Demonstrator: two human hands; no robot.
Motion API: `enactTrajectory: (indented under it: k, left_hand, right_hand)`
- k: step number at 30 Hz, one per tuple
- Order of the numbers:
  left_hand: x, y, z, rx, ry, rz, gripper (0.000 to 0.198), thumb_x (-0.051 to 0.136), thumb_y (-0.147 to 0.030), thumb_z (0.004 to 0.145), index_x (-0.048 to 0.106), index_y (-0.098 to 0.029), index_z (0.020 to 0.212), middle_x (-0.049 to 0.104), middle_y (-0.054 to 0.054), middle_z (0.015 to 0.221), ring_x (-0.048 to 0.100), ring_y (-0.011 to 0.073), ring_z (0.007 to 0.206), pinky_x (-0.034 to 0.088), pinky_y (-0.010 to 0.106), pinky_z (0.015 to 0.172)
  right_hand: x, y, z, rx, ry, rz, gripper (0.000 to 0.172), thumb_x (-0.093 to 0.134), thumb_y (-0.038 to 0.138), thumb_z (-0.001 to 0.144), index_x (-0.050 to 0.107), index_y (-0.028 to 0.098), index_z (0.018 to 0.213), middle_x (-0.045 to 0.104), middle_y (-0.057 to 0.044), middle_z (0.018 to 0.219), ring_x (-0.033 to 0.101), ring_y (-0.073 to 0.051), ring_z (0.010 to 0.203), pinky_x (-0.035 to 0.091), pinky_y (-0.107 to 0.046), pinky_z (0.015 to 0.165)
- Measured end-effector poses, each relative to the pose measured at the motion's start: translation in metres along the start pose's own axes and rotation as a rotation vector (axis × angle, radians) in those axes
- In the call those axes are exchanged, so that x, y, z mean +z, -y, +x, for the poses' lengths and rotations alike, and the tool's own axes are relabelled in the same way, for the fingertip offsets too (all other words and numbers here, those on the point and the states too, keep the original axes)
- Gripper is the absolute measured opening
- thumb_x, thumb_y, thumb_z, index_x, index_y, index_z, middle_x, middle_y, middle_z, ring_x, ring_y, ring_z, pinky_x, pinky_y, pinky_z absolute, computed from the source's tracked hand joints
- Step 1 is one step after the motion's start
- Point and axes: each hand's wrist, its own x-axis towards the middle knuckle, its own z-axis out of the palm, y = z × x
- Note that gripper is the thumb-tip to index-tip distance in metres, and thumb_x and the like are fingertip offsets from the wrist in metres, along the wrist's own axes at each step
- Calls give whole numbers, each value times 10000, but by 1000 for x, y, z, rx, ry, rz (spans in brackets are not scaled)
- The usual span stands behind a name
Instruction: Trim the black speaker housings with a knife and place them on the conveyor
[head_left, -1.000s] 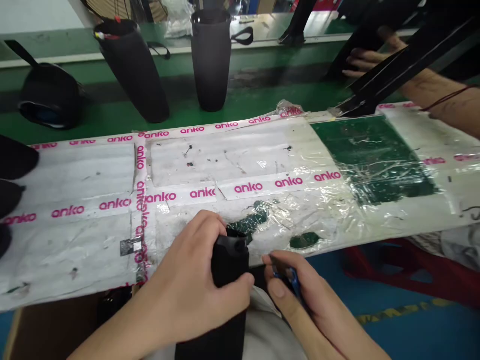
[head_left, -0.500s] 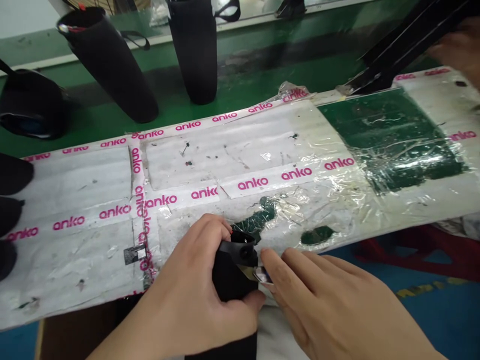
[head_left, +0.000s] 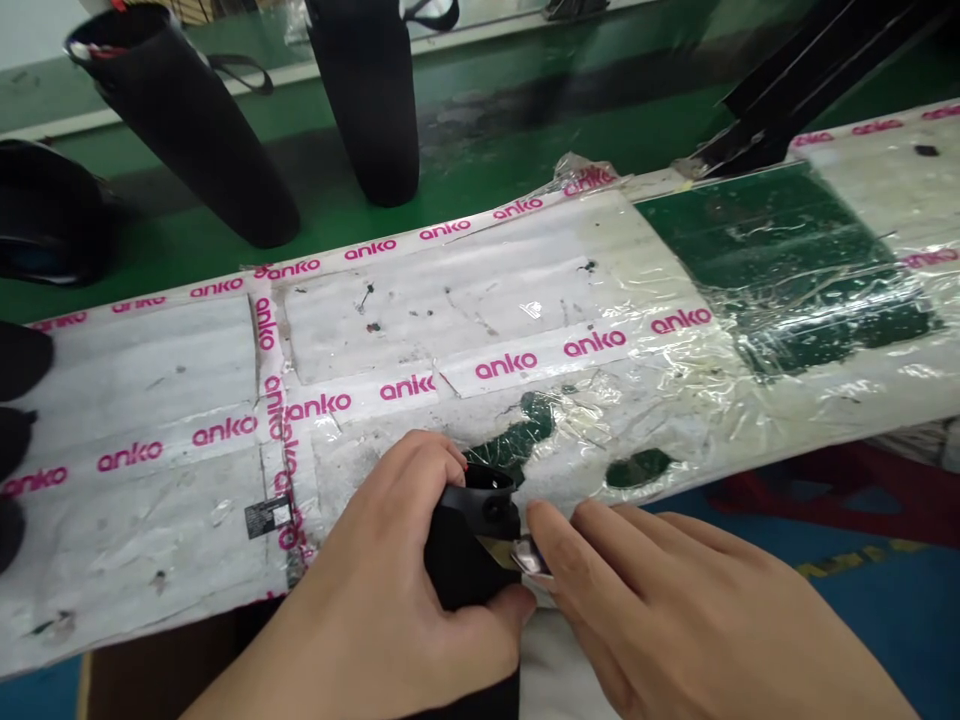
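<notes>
My left hand (head_left: 375, 590) is wrapped around a black fabric-covered cylinder (head_left: 461, 565), which looks like a speaker body. Its open end has a dark plastic rim and points up and away from me. A small knife (head_left: 529, 556), with a flat blade and a silver metal holder, is closed in my right hand (head_left: 675, 610). The blade lies against the cylinder's side just below the rim. My right fingers hide the rest of the knife, and the lower part of the cylinder runs out at the bottom edge.
A taped white work surface (head_left: 450, 320) lies in front of me. Behind it, black cylinders with straps (head_left: 195, 130) stand on a green bench (head_left: 510, 130). More dark rounded objects (head_left: 19, 360) sit at the left. A black slanted piece (head_left: 817, 90) rests back right.
The view has shifted slightly, so the cylinders behind appear further left. The other person's hand at the far right has gone out of view. My hands keep nearly the same grip.
</notes>
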Motion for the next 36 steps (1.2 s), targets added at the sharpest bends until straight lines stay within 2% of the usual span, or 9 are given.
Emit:
enactTrajectory:
  k: [6,12,20,26,32,36]
  left_hand:
    - [0,-1,2,10,-2,11,496,842,-206,733,472,-304,1049,623,3,1180,636,265,1065,570,457,871]
    - [1,0,3,9,8,7,498,839,-202,734,477,-306,1060,628,3,1201,639,271,1083,571,465,886]
    - [-3,-2,1,29,29,0,410,798,-183,741,472,-287,967,637,4,1189,634,276,1073,563,472,882]
    - [-2,0,2,33,23,-2,435,817,-185,741,479,-296,991,642,-2,1190,634,275,1082,566,464,887]
    - [-2,1,3,33,23,-20,443,805,-160,742,472,-303,997,631,-22,1197,633,261,1088,565,452,898]
    - [-3,1,2,29,27,-32,449,820,-158,742,470,-299,986,628,-20,1187,629,260,1082,562,451,892]
  right_hand:
    - [-3,-1,-1,-16,5,10,345,496,108,971,583,169,1299,698,-2,851,655,-185,658,496,-368,594]
    - [-1,0,2,1,10,-15,465,496,64,864,576,172,1309,716,-10,891,676,-190,683,502,-374,611]
    - [-1,1,-2,-11,25,-5,452,478,70,876,571,171,1307,686,4,857,663,-185,658,491,-367,592]
    - [-3,2,-3,1,14,-7,453,495,65,855,576,168,1289,702,-3,858,666,-186,652,500,-365,585]
    - [-3,2,-1,-8,18,-13,384,466,92,931,579,173,1289,693,1,864,672,-185,653,487,-364,573]
    - [-4,2,-1,-8,4,-12,398,448,83,919,579,166,1286,690,-3,852,662,-180,642,484,-354,571]
